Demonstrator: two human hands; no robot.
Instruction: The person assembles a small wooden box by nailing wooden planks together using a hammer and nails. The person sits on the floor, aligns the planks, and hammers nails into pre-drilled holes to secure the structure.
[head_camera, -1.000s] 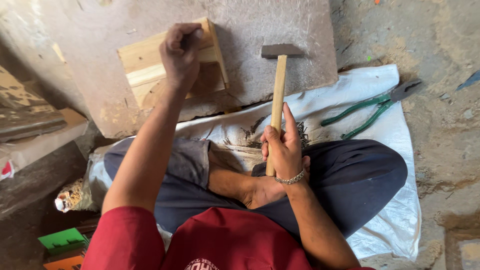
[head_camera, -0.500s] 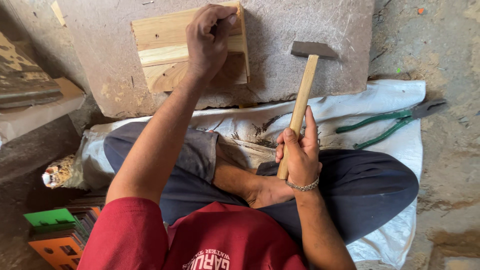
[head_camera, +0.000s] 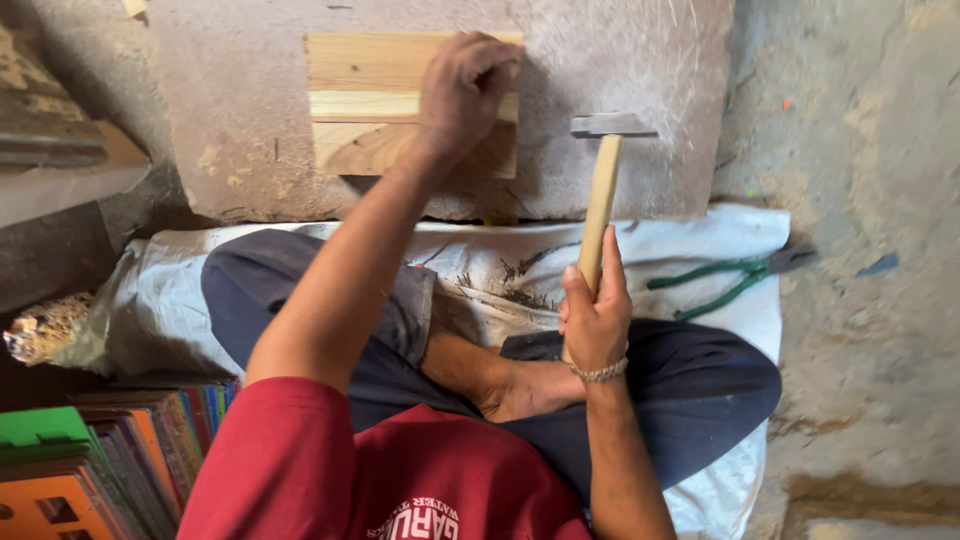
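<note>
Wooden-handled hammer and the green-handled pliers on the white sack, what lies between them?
In the head view, only bare white sack lies between the wooden-handled hammer and the green-handled pliers.

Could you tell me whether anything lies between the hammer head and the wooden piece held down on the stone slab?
Nothing visible does. The hammer, in the right hand, hovers right of the wooden piece, with only bare slab between. The left hand covers the piece's right end.

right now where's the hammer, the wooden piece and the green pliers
hammer (head_camera: 600, 205), head view, on the wooden handle
wooden piece (head_camera: 365, 100), head view, on its pale middle strip
green pliers (head_camera: 715, 283), head view, on the green handles
</note>
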